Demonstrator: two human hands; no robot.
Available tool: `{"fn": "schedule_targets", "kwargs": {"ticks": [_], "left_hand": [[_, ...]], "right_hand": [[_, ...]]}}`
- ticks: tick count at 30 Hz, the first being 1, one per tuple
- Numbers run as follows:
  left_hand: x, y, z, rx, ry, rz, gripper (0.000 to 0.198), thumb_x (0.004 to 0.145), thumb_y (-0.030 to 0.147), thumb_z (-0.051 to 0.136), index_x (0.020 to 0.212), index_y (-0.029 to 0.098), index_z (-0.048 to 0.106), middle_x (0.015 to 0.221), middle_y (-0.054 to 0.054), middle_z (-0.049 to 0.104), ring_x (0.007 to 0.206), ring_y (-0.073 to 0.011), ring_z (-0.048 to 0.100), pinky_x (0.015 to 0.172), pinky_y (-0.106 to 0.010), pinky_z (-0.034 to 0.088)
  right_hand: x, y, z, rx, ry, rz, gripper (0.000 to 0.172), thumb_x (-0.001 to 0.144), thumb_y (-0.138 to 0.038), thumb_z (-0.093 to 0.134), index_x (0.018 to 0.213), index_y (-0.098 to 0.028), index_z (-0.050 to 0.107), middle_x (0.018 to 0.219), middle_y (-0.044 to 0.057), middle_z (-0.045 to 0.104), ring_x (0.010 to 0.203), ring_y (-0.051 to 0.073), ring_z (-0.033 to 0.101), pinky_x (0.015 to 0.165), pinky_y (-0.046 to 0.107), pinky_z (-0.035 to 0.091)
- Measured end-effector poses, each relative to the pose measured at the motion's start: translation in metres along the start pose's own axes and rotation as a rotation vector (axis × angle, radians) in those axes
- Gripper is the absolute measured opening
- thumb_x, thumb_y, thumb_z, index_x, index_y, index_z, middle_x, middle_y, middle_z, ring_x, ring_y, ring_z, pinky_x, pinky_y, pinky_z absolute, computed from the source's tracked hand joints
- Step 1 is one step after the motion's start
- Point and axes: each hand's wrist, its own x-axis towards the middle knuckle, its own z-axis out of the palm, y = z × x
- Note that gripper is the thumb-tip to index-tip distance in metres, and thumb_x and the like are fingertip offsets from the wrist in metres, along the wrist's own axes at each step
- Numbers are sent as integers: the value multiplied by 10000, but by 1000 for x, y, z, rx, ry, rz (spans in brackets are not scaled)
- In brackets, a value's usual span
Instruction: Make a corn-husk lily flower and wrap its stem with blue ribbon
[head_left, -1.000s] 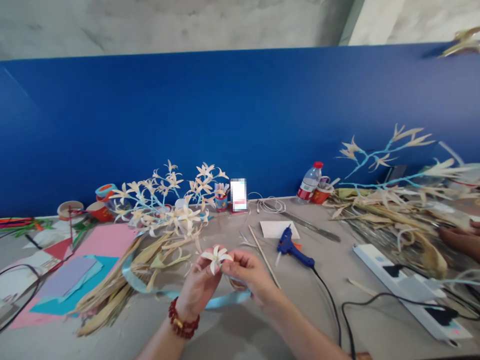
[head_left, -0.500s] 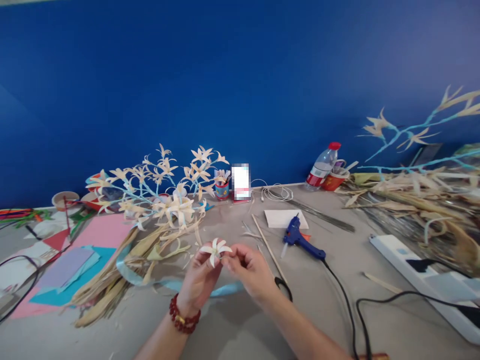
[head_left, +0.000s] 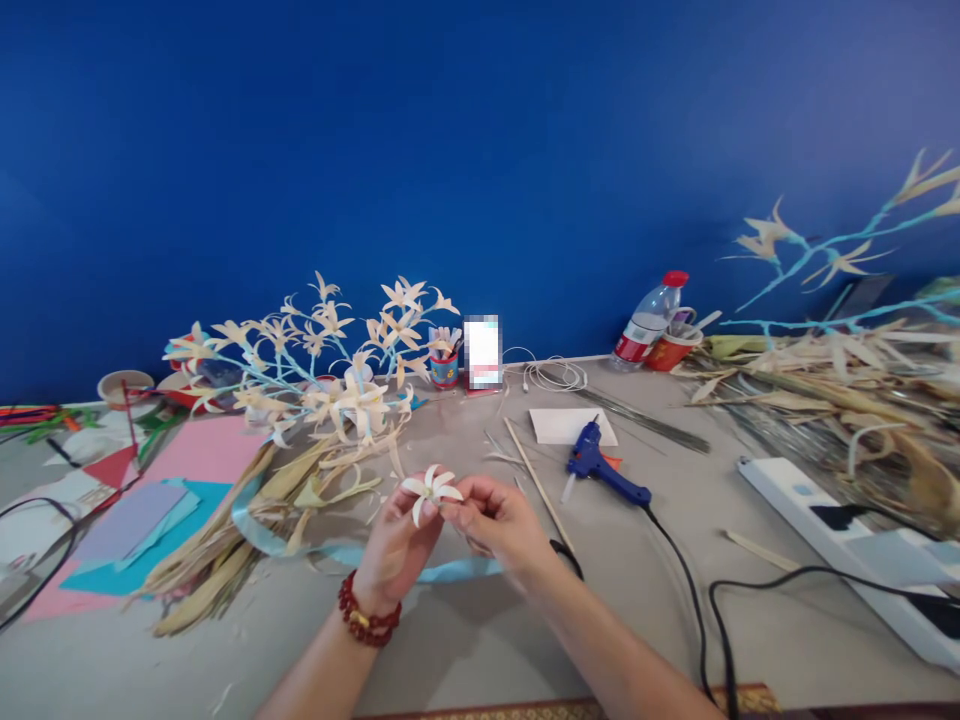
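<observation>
A small cream flower [head_left: 431, 488] made of husk strips is pinched between both hands above the grey table [head_left: 480, 640]. My left hand [head_left: 394, 555], with a red bead bracelet at the wrist, grips it from below. The fingers of my right hand [head_left: 499, 522] are closed on its right side. A light blue ribbon [head_left: 352, 555] curls on the table under the hands. Black scissors [head_left: 566, 555] lie partly hidden behind my right wrist.
A blue glue gun [head_left: 600, 472] with a black cord lies to the right, by a thin wooden stick [head_left: 536, 485] and white paper [head_left: 570, 425]. Flower branches [head_left: 330, 360], husks and coloured paper [head_left: 150, 510] fill the left. A white power strip [head_left: 855, 555], dried husks [head_left: 825, 400] and a water bottle [head_left: 649, 320] stand right.
The view has tilted and shifted slightly, hiding the wall's top edge. Both hands stay closed on the flower with small finger adjustments. The other person's hand at the right edge is out of view.
</observation>
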Motion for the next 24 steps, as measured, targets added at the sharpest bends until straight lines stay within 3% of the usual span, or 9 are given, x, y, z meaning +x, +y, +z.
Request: {"fn": "schedule_targets", "kwargs": {"ticks": [10, 17, 20, 24], "left_hand": [[3, 1, -1, -39, 6, -36, 196, 569, 173, 842, 673, 172, 677, 907, -8, 658, 793, -131, 581, 770, -270, 434], [2, 5, 1, 14, -109, -73, 218, 543, 200, 861, 619, 160, 660, 799, -5, 619, 730, -128, 569, 673, -248, 447], [1, 3, 1, 8, -91, -75, 231, 532, 208, 870, 667, 164, 687, 828, -4, 644, 741, -126, 586, 688, -244, 462], [1, -5, 0, 12, 13, -7, 251, 621, 200, 828, 851, 210, 726, 921, -16, 696, 823, -132, 623, 796, -252, 479]], "right_hand": [[-2, -6, 0, 77, -3, 79, 362, 627, -438, 806, 681, -162, 577, 455, -118, 355, 373, 18, 175, 373, 203, 102], [-2, -11, -8, 85, -99, 177, 338, 601, -377, 832, 694, -154, 597, 450, -119, 352, 388, 19, 157, 382, 200, 85], [0, -6, -8, 106, -92, 125, 323, 614, -367, 820, 693, -164, 582, 442, -125, 320, 388, 22, 148, 392, 198, 96], [2, 4, -7, -37, 55, -109, 252, 693, -369, 749, 696, -174, 589, 480, -108, 299, 433, 49, 194, 425, 202, 152]]}}
